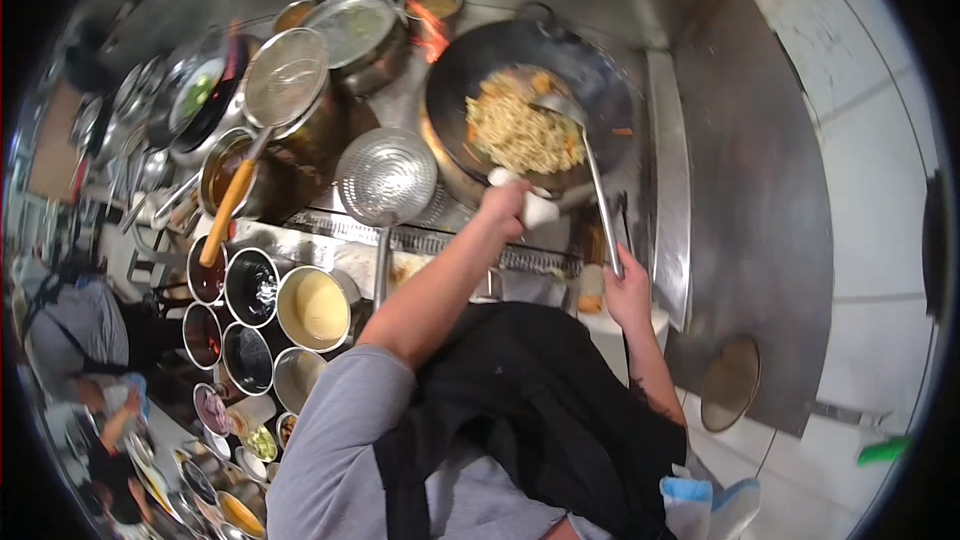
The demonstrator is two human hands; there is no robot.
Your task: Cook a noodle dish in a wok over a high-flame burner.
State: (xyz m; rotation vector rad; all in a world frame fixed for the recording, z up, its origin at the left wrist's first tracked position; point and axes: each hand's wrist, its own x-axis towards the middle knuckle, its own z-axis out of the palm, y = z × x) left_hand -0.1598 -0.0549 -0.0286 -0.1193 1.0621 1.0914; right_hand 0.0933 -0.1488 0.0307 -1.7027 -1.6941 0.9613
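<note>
A large dark wok point(465, 82) sits on the stove with noodles point(525, 131) and orange pieces in it. My left hand point(506, 206) grips a white cloth point(538, 210) at the wok's near rim; the cloth hides what lies beneath it. In my right hand point(628, 289) is the metal handle of a wok ladle point(600, 195), whose head touches the far right side of the noodles. A perforated metal skimmer point(386, 176) lies left of the wok, over the stove's front edge.
A mesh strainer point(285, 79) with a wooden handle rests across pots on the left. Flame point(429, 30) shows beside the wok. Several round containers, one with pale yellow liquid point(321, 306), stand to my left. Co-workers point(82, 322) are at far left. A metal wall panel point(750, 187) bounds the right.
</note>
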